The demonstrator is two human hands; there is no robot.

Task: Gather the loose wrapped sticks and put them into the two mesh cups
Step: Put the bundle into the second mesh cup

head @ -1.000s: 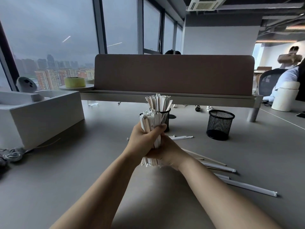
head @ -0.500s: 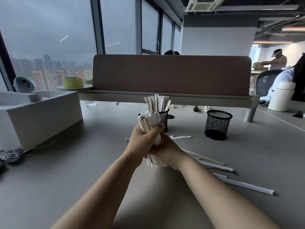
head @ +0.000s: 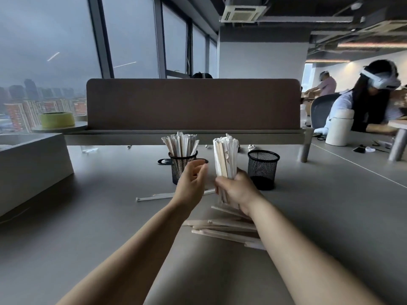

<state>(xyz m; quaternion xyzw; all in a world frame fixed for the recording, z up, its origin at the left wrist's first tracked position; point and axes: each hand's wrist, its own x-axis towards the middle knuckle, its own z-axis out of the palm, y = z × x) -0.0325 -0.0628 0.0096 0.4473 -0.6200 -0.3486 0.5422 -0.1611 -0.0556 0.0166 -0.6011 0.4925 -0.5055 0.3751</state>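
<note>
Fingers (head: pixel 222 183) of the right hand (head: pixel 239 192) should be loosened only once the bundle of wrapped sticks (head: pixel 226 159) is seated end-first in the empty mesh cup (head: pixel 263 167) just right of it. The bundle is gripped upright by tightly curled fingers. The left hand (head: pixel 191 182) is held loosely curled, with nothing in it, just near the full mesh cup (head: pixel 182 166).

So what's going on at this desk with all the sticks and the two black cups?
A person is sorting wrapped sticks into two mesh cups. The right hand grips an upright bundle of sticks in front of the gap between the cups. The left hand is beside it, fingers relaxed, holding nothing. The left cup is packed with sticks; the right cup looks empty. More loose sticks lie on the table.
</note>
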